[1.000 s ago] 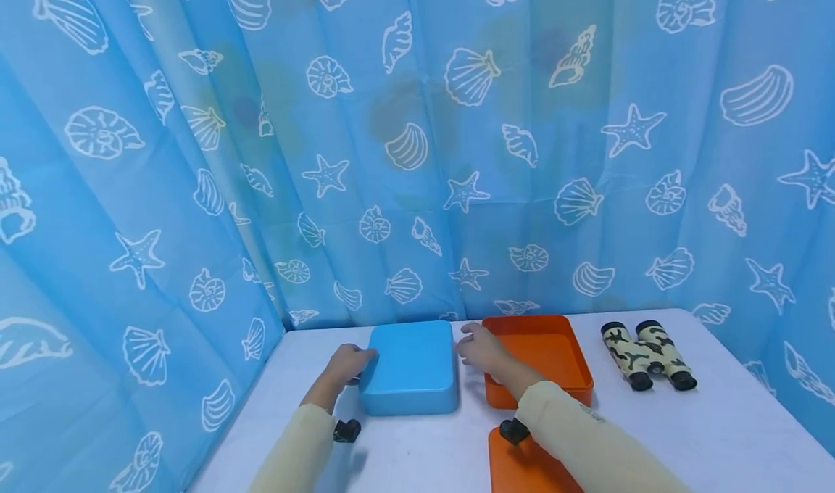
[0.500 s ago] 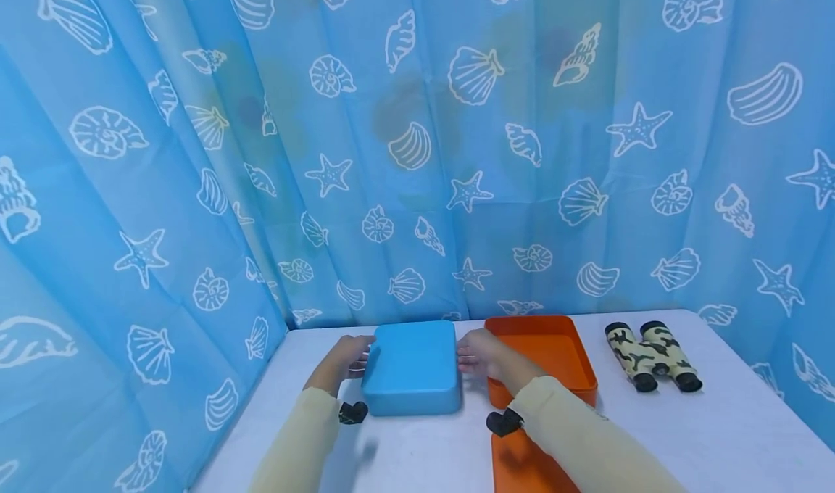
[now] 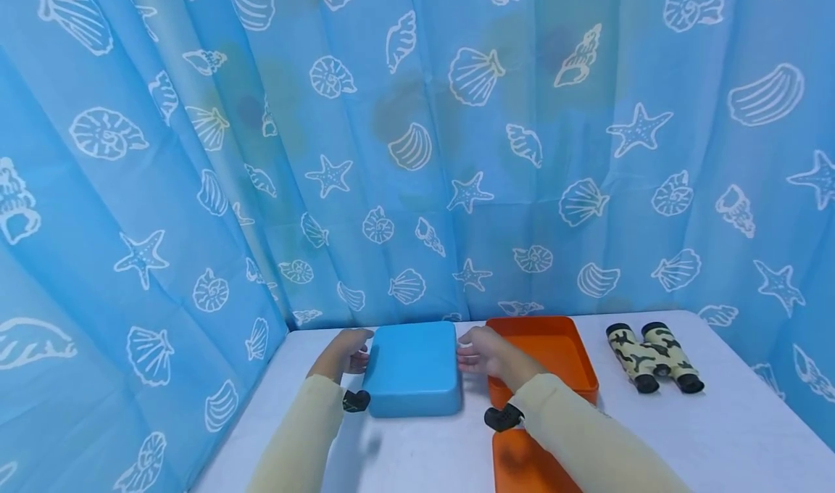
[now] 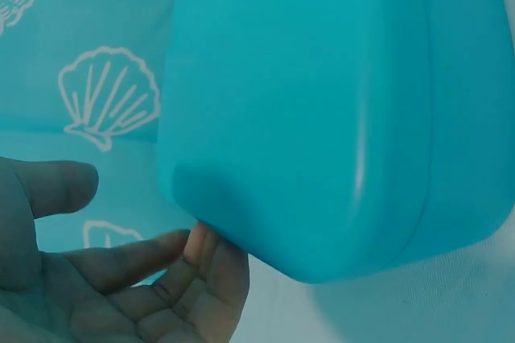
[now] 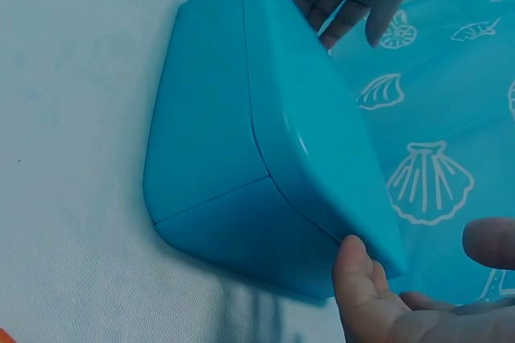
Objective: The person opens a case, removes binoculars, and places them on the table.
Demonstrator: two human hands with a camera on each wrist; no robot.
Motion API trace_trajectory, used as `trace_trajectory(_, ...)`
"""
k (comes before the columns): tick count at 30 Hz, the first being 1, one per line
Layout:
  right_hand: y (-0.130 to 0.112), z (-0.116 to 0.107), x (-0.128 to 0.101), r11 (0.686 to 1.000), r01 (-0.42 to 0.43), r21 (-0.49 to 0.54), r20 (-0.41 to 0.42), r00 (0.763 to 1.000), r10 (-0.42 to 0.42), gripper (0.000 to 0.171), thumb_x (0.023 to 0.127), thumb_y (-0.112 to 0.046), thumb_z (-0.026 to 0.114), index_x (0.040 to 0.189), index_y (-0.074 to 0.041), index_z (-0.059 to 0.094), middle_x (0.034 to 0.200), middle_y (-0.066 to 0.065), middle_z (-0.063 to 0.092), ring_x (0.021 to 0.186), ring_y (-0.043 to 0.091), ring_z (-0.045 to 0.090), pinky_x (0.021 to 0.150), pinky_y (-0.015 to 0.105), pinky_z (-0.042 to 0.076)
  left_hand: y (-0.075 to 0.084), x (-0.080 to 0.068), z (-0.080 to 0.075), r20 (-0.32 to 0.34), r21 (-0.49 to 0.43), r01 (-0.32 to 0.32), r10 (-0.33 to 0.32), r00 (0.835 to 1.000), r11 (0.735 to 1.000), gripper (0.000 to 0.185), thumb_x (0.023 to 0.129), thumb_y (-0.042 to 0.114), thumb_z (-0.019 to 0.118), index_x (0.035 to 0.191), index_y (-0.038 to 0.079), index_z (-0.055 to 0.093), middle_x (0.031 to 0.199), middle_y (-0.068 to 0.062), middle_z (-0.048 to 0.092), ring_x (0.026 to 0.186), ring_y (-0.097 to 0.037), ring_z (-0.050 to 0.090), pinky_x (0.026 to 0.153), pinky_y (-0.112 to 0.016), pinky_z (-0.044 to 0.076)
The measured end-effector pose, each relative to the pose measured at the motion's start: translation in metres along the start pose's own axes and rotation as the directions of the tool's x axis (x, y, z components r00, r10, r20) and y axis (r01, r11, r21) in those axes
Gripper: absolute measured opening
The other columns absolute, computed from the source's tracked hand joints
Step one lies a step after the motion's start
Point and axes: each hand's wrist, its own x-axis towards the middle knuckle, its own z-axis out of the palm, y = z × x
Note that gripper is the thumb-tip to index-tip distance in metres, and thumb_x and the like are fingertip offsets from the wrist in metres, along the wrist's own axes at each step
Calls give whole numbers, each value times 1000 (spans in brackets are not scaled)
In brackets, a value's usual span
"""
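Tray (image 3: 554, 349) between binoculars (image 3: 654, 359) and blue box (image 3: 413, 362)

The box (image 3: 412, 370) is a plain, glossy sky blue in the head view, with lid and body matching; both wrist views turn it a deeper turquoise. The open tray (image 3: 546, 344) is solid orange inside and out, with a redder rim, and the flat panel (image 3: 527, 464) is the same bright orange. The binoculars (image 3: 655, 359) carry camouflage: dark brown-black and olive blotches on cream, with 4 black ends. The 2 sleeves (image 3: 298, 435) are pale cream, the 2 wrist devices (image 3: 504, 418) black. The tabletop (image 3: 424, 457) is white. The curtain (image 3: 424, 152) is light blue, printed with white outlined starfish, scallops and spiral shells, with blurred greenish and purplish patches.
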Motion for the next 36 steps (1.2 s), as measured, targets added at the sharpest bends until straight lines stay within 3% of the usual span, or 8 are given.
trace_trajectory(4, 1, 1, 1, 1000, 8, -4, 9, 1000, -8, 52, 95, -4, 53, 141, 3, 30, 130, 29, 47, 109, 39, 54, 92, 45, 50, 1, 0, -1, 6, -14, -18, 18, 1000, 1000, 46, 102, 24, 49, 131, -10, 46, 110, -28, 57, 89, -40, 64, 78, -52, 55)
trace_trajectory(8, -1, 3, 2, 998, 32, -54, 19, 999, -31, 56, 93, 2, 56, 142, 6, 28, 123, 26, 49, 107, 39, 54, 92, 46, 50, 3, 1, -2, -12, -1, 12, -12, 1000, 1000, 43, 100, 18, 51, 131, -10, 45, 111, -27, 56, 89, -39, 64, 80, -50, 55)
trace_trajectory(13, -2, 8, 4, 983, 59, -174, -5, 998, -60, 61, 89, 5, 64, 139, 9, 30, 120, 24, 49, 102, 37, 57, 86, 44, 54, 6, 0, 0, -29, 29, 23, -22, 999, 999, 44, 97, 11, 55, 135, -7, 43, 113, -27, 56, 93, -40, 62, 82, -50, 54)
trace_trajectory(19, -1, 13, 11, 970, 39, -240, -70, 996, -57, 66, 86, 6, 69, 139, 9, 31, 118, 23, 49, 93, 33, 58, 82, 40, 56, 8, 0, 4, -48, 74, 36, -32, 998, 997, 51, 92, 4, 61, 138, -6, 41, 113, -26, 57, 94, -40, 62, 85, -52, 52)
trace_trajectory(25, -3, 18, 14, 938, 21, -345, -98, 993, -59, 54, 86, 5, 69, 130, 10, 39, 104, 20, 53, 85, 30, 59, 81, 37, 56, 9, 5, 5, -50, 123, 47, -42, 998, 991, 56, 86, 1, 67, 136, -7, 44, 110, -23, 58, 91, -38, 61, 85, -51, 53)
trace_trajectory(30, 0, 20, 18, 919, -2, -393, -140, 988, -58, 53, 84, 3, 72, 126, 9, 41, 101, 19, 53, 82, 29, 60, 75, 32, 57, 9, 5, 5, -43, 149, 50, -44, 998, 988, 59, 85, 1, 70, 137, -6, 42, 106, -20, 57, 85, -34, 58, 77, -45, 55)
trace_trajectory(36, 5, 21, 21, 928, -11, -373, -158, 986, -52, 61, 83, 3, 73, 133, 9, 38, 105, 19, 53, 85, 30, 59, 75, 33, 57, 6, 6, 4, -48, 149, 59, -52, 997, 987, 53, 86, 1, 69, 133, -8, 46, 98, -18, 58, 79, -30, 58, 69, -38, 54)
